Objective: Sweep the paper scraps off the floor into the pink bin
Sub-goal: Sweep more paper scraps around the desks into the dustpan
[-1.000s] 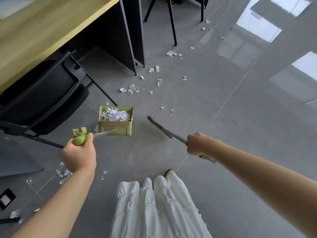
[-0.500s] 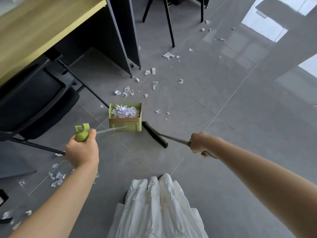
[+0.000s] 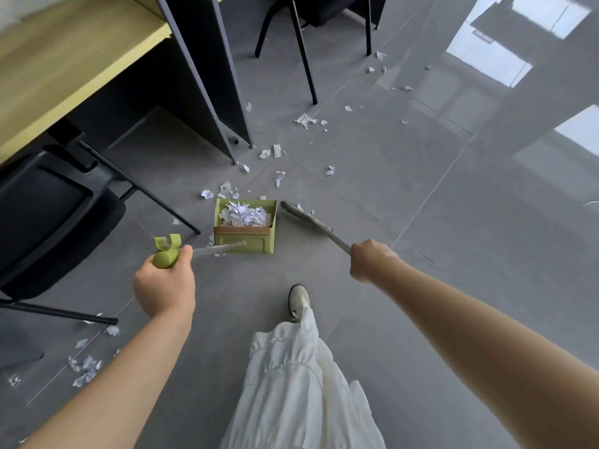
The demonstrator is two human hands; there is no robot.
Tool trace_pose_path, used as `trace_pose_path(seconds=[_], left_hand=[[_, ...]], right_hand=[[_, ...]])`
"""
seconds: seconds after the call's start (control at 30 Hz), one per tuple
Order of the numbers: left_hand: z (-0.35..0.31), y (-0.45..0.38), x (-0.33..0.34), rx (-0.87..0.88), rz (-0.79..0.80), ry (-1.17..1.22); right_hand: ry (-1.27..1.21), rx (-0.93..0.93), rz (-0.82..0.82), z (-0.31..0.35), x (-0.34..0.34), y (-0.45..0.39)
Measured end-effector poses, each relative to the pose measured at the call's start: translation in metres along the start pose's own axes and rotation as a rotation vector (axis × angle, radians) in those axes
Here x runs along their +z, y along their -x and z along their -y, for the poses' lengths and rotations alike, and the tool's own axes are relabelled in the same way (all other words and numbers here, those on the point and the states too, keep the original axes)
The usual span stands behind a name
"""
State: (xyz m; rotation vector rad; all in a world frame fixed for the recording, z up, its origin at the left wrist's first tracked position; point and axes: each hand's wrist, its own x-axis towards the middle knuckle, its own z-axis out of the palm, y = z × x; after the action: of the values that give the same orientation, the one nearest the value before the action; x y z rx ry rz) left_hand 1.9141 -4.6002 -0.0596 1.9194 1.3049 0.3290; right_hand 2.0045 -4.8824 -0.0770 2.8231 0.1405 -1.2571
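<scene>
My left hand (image 3: 165, 286) grips the green handle of a long-handled green dustpan (image 3: 245, 241) that stands on the grey floor, its tray holding a heap of white paper scraps (image 3: 243, 214). My right hand (image 3: 369, 259) grips the thin handle of a broom (image 3: 308, 222), whose blurred head lies just right of the dustpan's mouth. Loose paper scraps (image 3: 278, 150) lie scattered on the floor beyond the dustpan, and several more scraps (image 3: 85, 367) lie by my left arm. No pink bin shows.
A black chair (image 3: 48, 215) stands at the left under a wooden desk (image 3: 64, 59) with dark panels (image 3: 207, 76). Another chair's legs (image 3: 304, 59) rise at the top. My white skirt and one shoe (image 3: 299, 301) are at the bottom centre.
The view has moved forward toward the scattered scraps. The dustpan has shifted forward, and the broom head has swung from in front of me to the dustpan's right side.
</scene>
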Motion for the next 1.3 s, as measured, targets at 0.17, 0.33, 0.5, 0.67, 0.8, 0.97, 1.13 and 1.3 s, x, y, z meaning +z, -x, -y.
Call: trace_pose_path(seconds=[0.17, 0.33, 0.5, 0.67, 0.8, 0.97, 1.13, 1.3], left_hand=[[-0.022, -0.013, 0.033, -0.015, -0.005, -0.018], [-0.052, -0.026, 0.067, -0.029, 0.006, -0.063], [-0.099, -0.037, 0.104, -0.055, 0.013, -0.068], [-0.129, -0.043, 0.131, -0.072, 0.025, -0.07], [-0.151, -0.047, 0.156, -0.063, 0.012, -0.074], [-0.183, -0.047, 0.191, -0.101, -0.037, -0.07], [-0.217, -0.037, 0.229, -0.139, -0.126, -0.051], [-0.247, -0.03, 0.259, -0.16, -0.164, -0.008]], right_hand=[[-0.025, 0.041, -0.025, -0.024, -0.04, -0.034], [-0.07, 0.106, -0.013, -0.042, -0.101, -0.066], [-0.191, 0.186, 0.004, -0.063, -0.16, -0.099], [-0.234, 0.255, 0.022, -0.09, -0.188, -0.123], [-0.266, 0.292, 0.047, -0.113, -0.207, -0.146], [-0.185, 0.246, 0.103, -0.138, -0.239, -0.183], [-0.154, 0.1, 0.175, -0.153, -0.269, -0.215], [-0.11, -0.087, 0.237, -0.148, -0.274, -0.222]])
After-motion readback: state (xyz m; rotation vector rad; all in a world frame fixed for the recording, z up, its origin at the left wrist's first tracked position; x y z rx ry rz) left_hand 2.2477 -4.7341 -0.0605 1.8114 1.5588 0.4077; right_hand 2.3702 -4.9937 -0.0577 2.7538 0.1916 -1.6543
